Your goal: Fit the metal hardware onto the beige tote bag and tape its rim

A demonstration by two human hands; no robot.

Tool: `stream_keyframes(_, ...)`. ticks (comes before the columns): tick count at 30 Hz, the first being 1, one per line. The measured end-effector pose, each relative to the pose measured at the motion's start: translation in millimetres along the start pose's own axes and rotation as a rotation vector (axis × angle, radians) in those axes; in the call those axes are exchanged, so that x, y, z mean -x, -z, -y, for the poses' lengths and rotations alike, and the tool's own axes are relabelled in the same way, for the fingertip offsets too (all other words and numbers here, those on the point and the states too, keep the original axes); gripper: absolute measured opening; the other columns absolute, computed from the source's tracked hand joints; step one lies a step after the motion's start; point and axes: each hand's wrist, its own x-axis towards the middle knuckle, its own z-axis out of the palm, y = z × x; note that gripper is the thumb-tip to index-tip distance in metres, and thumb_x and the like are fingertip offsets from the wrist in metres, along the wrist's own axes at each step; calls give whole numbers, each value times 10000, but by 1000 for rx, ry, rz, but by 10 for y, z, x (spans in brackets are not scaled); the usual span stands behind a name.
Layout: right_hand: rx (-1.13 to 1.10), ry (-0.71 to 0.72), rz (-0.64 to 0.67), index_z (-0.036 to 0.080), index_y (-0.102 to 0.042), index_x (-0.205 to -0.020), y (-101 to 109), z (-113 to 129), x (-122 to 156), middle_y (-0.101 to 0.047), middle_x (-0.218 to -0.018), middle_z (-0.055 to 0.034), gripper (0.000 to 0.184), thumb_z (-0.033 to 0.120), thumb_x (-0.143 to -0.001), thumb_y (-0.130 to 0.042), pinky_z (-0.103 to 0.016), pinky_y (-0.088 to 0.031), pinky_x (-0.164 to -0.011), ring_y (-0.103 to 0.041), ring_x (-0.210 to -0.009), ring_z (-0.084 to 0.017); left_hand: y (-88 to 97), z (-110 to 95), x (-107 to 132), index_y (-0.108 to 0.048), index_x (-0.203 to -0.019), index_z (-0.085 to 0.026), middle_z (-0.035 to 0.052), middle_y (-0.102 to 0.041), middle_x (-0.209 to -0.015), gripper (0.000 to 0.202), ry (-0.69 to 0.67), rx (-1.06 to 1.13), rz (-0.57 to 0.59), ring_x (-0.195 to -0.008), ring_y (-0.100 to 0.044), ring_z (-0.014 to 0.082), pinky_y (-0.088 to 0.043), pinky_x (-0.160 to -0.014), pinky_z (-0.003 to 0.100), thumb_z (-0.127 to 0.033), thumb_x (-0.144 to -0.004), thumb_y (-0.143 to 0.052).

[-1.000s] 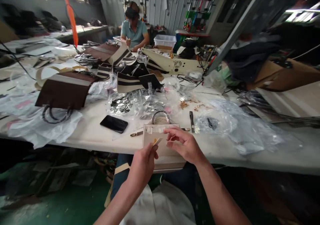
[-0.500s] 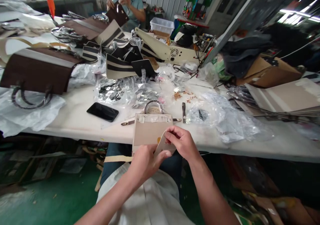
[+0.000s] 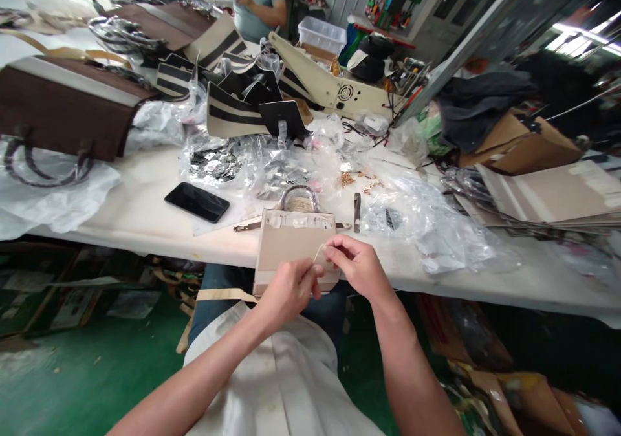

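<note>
A small beige handbag [image 3: 290, 245] leans at the table's front edge in front of me, its wrapped handle [image 3: 297, 190] standing at the top. Over its lower right part, both hands pinch a thin pale strip [image 3: 317, 253], seen nearly edge-on and curved between them. My left hand [image 3: 291, 286] is closed on the strip's lower end, and my right hand [image 3: 356, 261] grips the upper end between thumb and fingers. Narrow belt-like straps stick out on both sides of the bag; the left one [image 3: 247, 224] has a metal end. My left hand covers part of the bag's lower front.
A black phone [image 3: 196, 202] lies left of the bag. A short dark strap [image 3: 357, 212] and clear plastic bags [image 3: 436, 229] lie to the right. Behind are striped bag pieces [image 3: 233, 112] and a brown handbag [image 3: 63, 106]. A co-worker [image 3: 259, 2] is across the table.
The beige piece between my hands showed a broad face before and now appears edge-on. My left fingers have curled and turned around it. The view has shifted slightly; the co-worker's hands have moved.
</note>
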Motion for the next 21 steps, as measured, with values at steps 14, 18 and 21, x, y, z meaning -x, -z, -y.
stream_keyframes(14,602,294,-124,245,-850,-971,228,-358,-727,-793,-1038,-74,182,238,-1038,-681,-377,-554,-900,-737,-951,-257,-509,39,-766,-607,-826,-189,-1,-607,-614,356,269,413,-119,-393,-478,119,-394,-418,245,-290,-1144,-481)
stream_keyframes(18,644,313,-123,236,-860,-954,231,-423,-866,-757,-1011,-69,190,199,-1040,-694,-370,-541,-901,-715,-921,-240,-595,99,-839,-629,-886,-159,4,-622,-653,331,303,543,-161,-408,-508,112,-438,-428,243,-267,-1161,-480)
stream_keyframes(21,627,322,-137,228,-868,-935,239,-423,-916,-748,-971,-63,184,182,-1023,-713,-365,-534,-867,-702,-876,-229,-608,90,-881,-627,-905,-157,12,-632,-660,301,338,597,-163,-424,-541,127,-470,-454,261,-295,-1157,-535)
